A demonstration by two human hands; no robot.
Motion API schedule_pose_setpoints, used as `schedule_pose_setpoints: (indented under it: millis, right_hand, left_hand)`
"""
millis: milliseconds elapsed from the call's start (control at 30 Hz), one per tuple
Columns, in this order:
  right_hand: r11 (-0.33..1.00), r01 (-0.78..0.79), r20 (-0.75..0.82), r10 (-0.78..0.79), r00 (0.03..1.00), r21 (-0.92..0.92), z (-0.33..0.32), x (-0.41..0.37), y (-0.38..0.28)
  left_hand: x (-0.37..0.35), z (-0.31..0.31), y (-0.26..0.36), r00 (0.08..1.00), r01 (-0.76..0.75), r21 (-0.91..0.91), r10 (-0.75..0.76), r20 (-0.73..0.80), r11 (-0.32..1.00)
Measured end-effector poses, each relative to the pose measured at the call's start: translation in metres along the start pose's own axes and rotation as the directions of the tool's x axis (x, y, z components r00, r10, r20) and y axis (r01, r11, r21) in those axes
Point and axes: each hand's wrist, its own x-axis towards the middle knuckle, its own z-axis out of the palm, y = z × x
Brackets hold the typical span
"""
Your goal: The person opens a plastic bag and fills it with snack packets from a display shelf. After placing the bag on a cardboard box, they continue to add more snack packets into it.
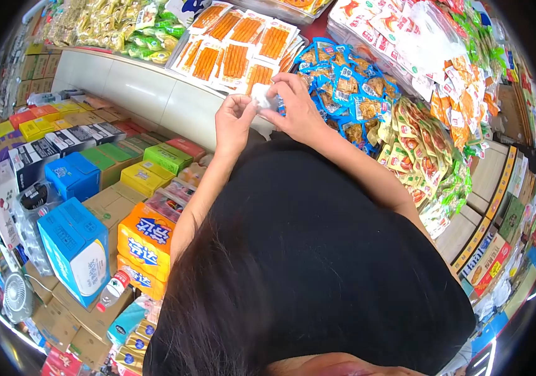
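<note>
My black top (324,232) lies nearest, and both forearms reach out from it. My two hands meet beyond it: the left hand (233,119) pinches one crumpled white bundle (262,95) between thumb and fingers, and the right hand (297,109) grips it from the other side, thumb below and forefinger above. The bundle sits between my fingertips, at the near edge of the orange-stick packets (235,61); I cannot tell whether it touches them. I judge that I am working the bundle with my fingers, which calls for a light pinch from both hands, since it looks thin and soft.

Of the orange-stick packets I count at least eight, overlapping. The blue packets (346,84), just right of my right hand, overlap too much to count, as do the tan packets (409,147) beside them. Down to my left are two orange packs (144,233), one stacked on the other, one bottle (114,288) with a red label, and two blue boxes (71,229). Well apart, at the far left, stands one fan (17,294).
</note>
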Motion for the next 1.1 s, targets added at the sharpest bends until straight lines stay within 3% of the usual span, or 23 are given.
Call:
schedule_pose_setpoints:
  millis: [133, 200, 233, 267, 333, 367, 433, 567, 600, 633, 667, 700, 733, 800, 967, 1033, 1067, 1100]
  right_hand:
    - [1.0, 0.019, -0.016, -0.019, 1.0, 0.011, 0.013, 0.002, 0.015]
    - [0.909, -0.256, -0.026, 0.279, 0.96, 0.328, 0.015, 0.004, 0.016]
    - [0.874, -0.348, -0.02, 0.377, 0.926, 0.34, 0.017, 0.004, 0.024]
    - [0.814, -0.429, 0.022, 0.458, 0.889, 0.393, 0.023, 0.001, 0.043]
    - [0.512, -0.529, 0.181, 0.581, 0.794, 0.677, 0.006, 0.014, 0.028]
    - [0.513, -0.53, 0.186, 0.577, 0.795, 0.675, 0.007, 0.014, 0.029]
    - [0.231, -0.473, 0.267, 0.586, 0.765, 0.85, 0.009, 0.014, 0.029]
    - [0.2, -0.462, 0.299, 0.534, 0.791, 0.864, 0.007, 0.018, 0.023]
    - [0.348, -0.493, 0.301, 0.479, 0.825, 0.797, 0.005, 0.019, 0.026]
    - [0.49, -0.502, 0.31, 0.421, 0.852, 0.713, 0.004, 0.02, 0.027]
    - [0.489, -0.502, 0.311, 0.421, 0.852, 0.713, 0.002, 0.021, 0.025]
    - [0.559, -0.491, 0.325, 0.374, 0.868, 0.668, -0.001, 0.021, 0.022]
    - [0.626, -0.473, 0.342, 0.327, 0.881, 0.62, -0.002, 0.021, 0.02]
    - [0.598, -0.48, 0.34, 0.339, 0.877, 0.642, 0.001, 0.02, 0.02]
    - [0.591, -0.477, 0.355, 0.32, 0.879, 0.65, 0.012, 0.005, 0.024]
    - [0.749, -0.379, 0.313, 0.238, 0.919, 0.544, 0.014, 0.001, 0.025]
    - [0.75, -0.376, 0.309, 0.238, 0.921, 0.544, 0.013, 0.001, 0.025]
    - [0.668, -0.463, 0.369, 0.291, 0.883, 0.583, 0.012, 0.0, 0.026]
  left_hand:
    - [0.002, -0.005, 0.0, 1.0, 0.004, -0.007, -0.003, 0.013, 1.0]
    - [0.004, -0.009, 0.002, 1.0, 0.004, -0.002, -0.004, -0.021, 1.0]
    - [0.004, -0.012, 0.002, 0.999, 0.005, 0.002, -0.005, -0.054, 1.0]
    - [0.004, -0.014, 0.004, 0.998, 0.005, 0.0, -0.005, -0.06, 1.0]
    - [0.003, -0.019, 0.008, 0.992, -0.056, -0.007, 0.055, -0.114, 0.998]
    - [0.002, -0.019, 0.008, 0.988, -0.053, -0.061, 0.044, -0.148, 0.997]
    - [0.001, -0.023, 0.005, 0.986, -0.046, -0.074, 0.034, -0.161, 0.996]
    - [0.001, -0.033, -0.014, 0.985, -0.046, -0.016, 0.043, -0.165, 0.999]
    - [-0.002, -0.028, -0.006, 0.985, -0.046, -0.016, 0.043, -0.169, 0.999]
    - [-0.007, -0.017, 0.01, 0.957, -0.146, 0.274, 0.206, -0.206, 0.951]
    - [-0.011, -0.008, 0.025, 0.91, -0.214, 0.543, 0.368, -0.192, 0.812]
    - [-0.014, -0.002, 0.034, 0.885, -0.278, 0.603, 0.444, -0.141, 0.747]
    - [-0.013, -0.004, 0.033, 0.885, -0.278, 0.604, 0.443, -0.142, 0.747]
    - [-0.012, -0.008, 0.029, 0.932, -0.344, 0.566, 0.346, 0.109, 0.749]
    - [-0.018, -0.006, 0.02, 0.981, -0.173, 0.473, 0.195, 0.003, 0.864]
    - [-0.02, -0.004, 0.021, 0.985, -0.145, 0.433, 0.173, -0.024, 0.889]
    - [-0.021, -0.003, 0.023, 0.988, -0.116, 0.387, 0.148, -0.053, 0.915]
    - [-0.021, -0.003, 0.025, 0.989, -0.087, 0.338, 0.121, -0.081, 0.937]
